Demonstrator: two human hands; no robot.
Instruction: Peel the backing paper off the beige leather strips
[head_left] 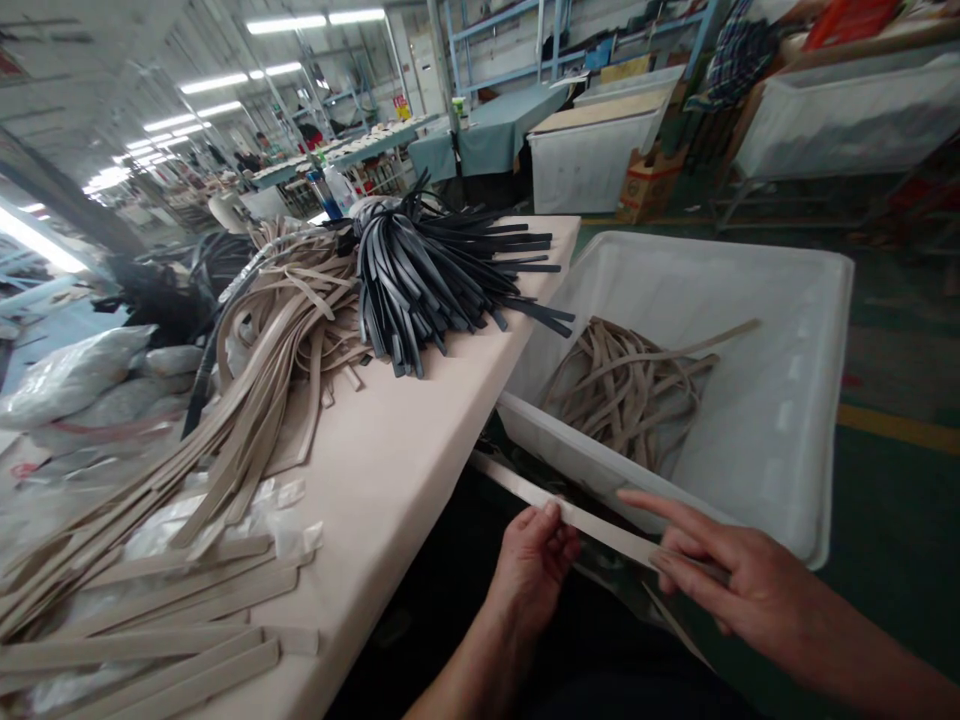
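Both hands hold one long beige strap [600, 528] low in front of the body, just below the near rim of a white plastic bin [787, 420]. The left hand [534, 565] pinches the strap between thumb and fingertips, the fingers curled closed around its edge. The right hand [731, 570] grips the same strap farther along, thumb beneath and fingers laid over the top, with the index finger stretched out straight and pointing toward the bin. The strap runs flat and slightly slanted between the two hands, and its far end reaches up to the left past the corner of the bin.

Inside the bin lies a loose tangle of beige straps [630, 385], piled against the near wall.

To the left stands a long table [397, 470] with a pale top, its edge just beside the bin. On it, near the left hand, flat beige strips [150, 660] lie side by side at the front. Farther up, a big heap of beige straps [262, 350] curves across the table, and next to it a bundle of dark straps [435, 270] fans out toward the bin. Clear plastic bags [75, 375] rest at the far left.

Behind, work tables and shelves stand under rows of ceiling lights [315, 20]
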